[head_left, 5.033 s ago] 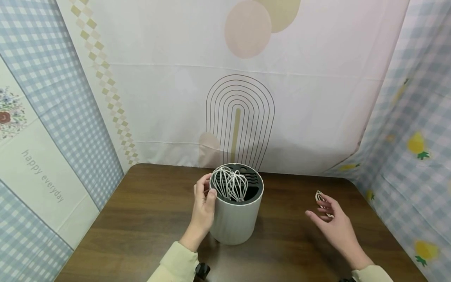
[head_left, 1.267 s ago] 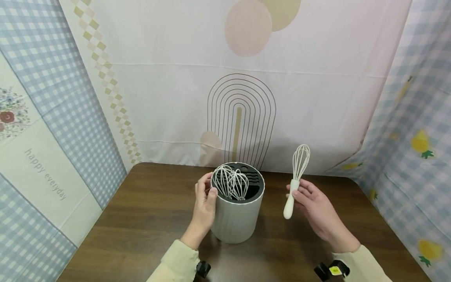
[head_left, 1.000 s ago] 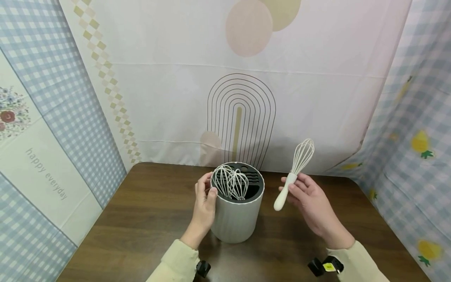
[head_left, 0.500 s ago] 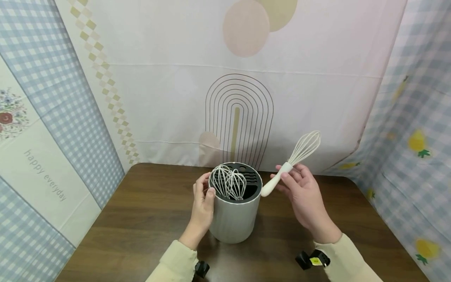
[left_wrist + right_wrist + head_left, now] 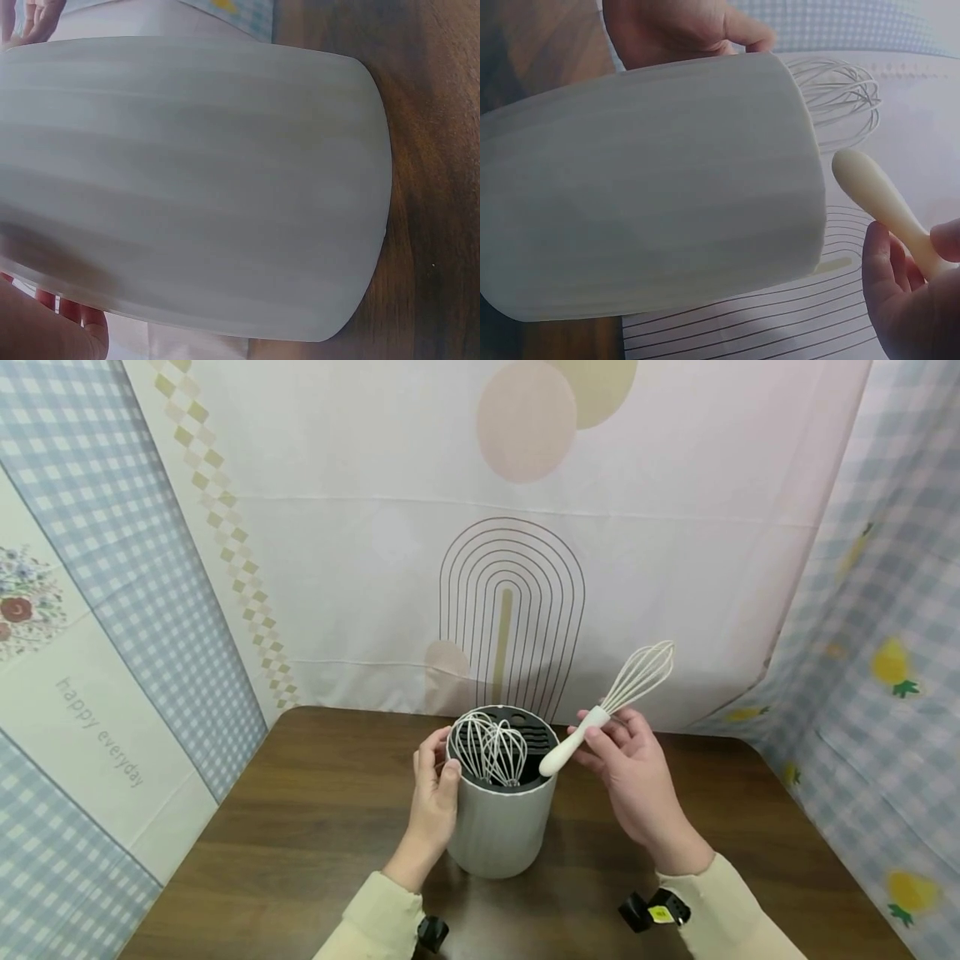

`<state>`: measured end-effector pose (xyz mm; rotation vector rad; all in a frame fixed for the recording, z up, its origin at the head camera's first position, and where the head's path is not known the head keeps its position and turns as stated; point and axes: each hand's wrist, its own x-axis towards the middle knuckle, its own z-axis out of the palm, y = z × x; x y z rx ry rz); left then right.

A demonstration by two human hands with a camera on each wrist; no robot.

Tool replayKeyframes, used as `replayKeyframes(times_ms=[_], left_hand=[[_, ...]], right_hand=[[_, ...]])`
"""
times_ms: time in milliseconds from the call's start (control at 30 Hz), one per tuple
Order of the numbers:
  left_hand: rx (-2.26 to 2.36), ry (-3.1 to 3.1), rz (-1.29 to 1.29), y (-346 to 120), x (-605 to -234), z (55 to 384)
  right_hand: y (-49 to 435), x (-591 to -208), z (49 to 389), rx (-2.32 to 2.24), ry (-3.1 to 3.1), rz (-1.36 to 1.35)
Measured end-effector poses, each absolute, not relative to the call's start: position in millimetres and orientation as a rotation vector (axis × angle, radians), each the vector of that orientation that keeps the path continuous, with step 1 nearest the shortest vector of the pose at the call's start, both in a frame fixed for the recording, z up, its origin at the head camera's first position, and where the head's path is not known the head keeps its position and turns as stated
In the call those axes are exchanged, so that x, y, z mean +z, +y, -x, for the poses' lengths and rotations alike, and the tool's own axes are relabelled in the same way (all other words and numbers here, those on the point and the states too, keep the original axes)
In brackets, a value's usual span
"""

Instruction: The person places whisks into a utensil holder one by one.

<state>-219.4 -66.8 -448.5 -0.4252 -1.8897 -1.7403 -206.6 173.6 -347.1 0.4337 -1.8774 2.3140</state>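
A grey-white ribbed utensil holder (image 5: 498,831) with a dark slotted top stands upright on the table. Two whisks (image 5: 491,750) poke out of its left side, wire heads up. My left hand (image 5: 433,806) holds the holder's left side near the rim, thumb in front. In my right hand (image 5: 637,777) a third whisk (image 5: 573,749) is pinched near the top of its cream handle, tilted with its wires up to the right. The handle's end overlaps the holder's right rim in the head view; the right wrist view shows that end (image 5: 851,166) just beyond the rim.
The brown wooden table (image 5: 315,810) runs under everything. Behind it hangs a pale printed cloth (image 5: 360,568), with blue checked cloths (image 5: 892,610) at the sides.
The right hand has picked up the whisk from the table's right side, swung its handle toward the left and brought it to the holder's rim. The left hand has stayed on the holder.
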Motion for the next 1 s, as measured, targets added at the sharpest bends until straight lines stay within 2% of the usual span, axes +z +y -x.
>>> replayKeyframes(times_ms=[200, 533, 1000], left_hand=[[-1.740, -1.890, 0.428, -67, -445, 218], [-1.755, -1.907, 0.419, -64, -411, 196], [-1.750, -1.900, 0.424, -67, -448, 218]], right_hand=[[169, -350, 207, 2.294, -1.895, -0.467], [162, -353, 210, 2.228, -1.962, -0.502], [155, -355, 209, 2.148, -2.023, -0.530]])
